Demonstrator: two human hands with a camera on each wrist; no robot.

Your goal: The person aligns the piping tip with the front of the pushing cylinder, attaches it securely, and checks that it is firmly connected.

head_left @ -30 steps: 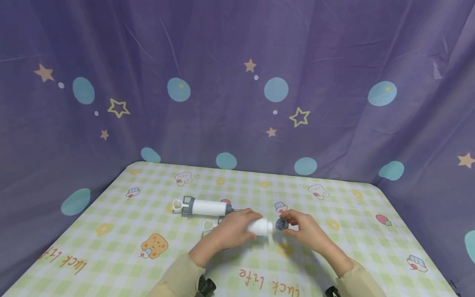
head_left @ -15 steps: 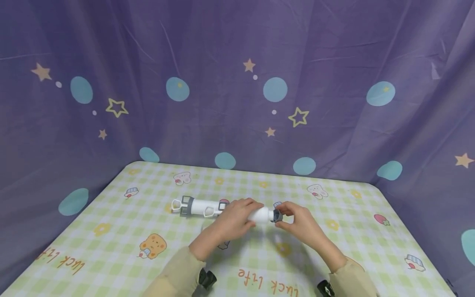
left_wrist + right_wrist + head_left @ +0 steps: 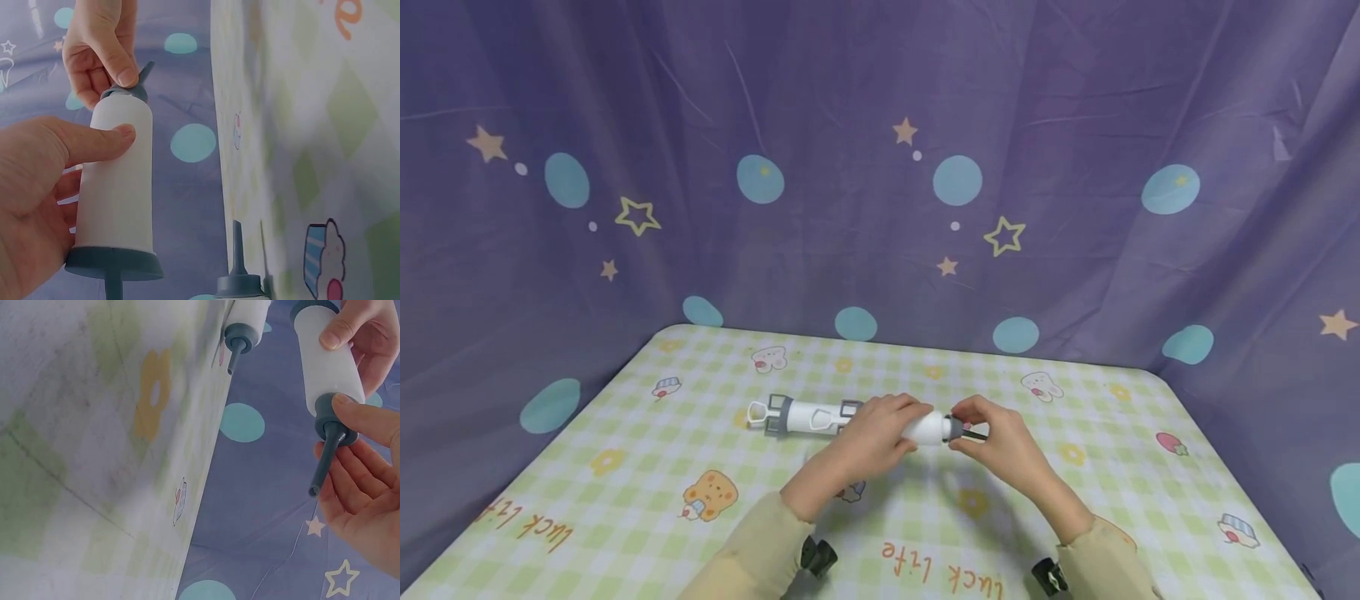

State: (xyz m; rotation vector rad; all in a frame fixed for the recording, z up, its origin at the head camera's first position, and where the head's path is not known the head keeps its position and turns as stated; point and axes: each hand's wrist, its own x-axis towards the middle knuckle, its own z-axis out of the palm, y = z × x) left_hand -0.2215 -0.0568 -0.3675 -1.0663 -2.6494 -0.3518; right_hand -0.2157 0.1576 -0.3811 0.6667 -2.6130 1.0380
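My left hand grips the white barrel of a large plunger syringe, raised above the table. Its pale looped handle points left. At the right end, my right hand pinches a dark grey nozzle cap with thumb and fingers. The cap sits over the barrel's tip, its thin spout pointing away from the barrel. How firmly it is seated cannot be told. In the left wrist view, a dark collar closes the barrel's other end.
A second syringe of the same kind lies on the checked tablecloth, behind the held one and partly hidden by it. In the left wrist view its grey spout shows. A purple curtain hangs behind the table.
The left hand has lifted the syringe up and away. The right hand has brought the nozzle cap from beside the tip onto it, and the spout now points right.
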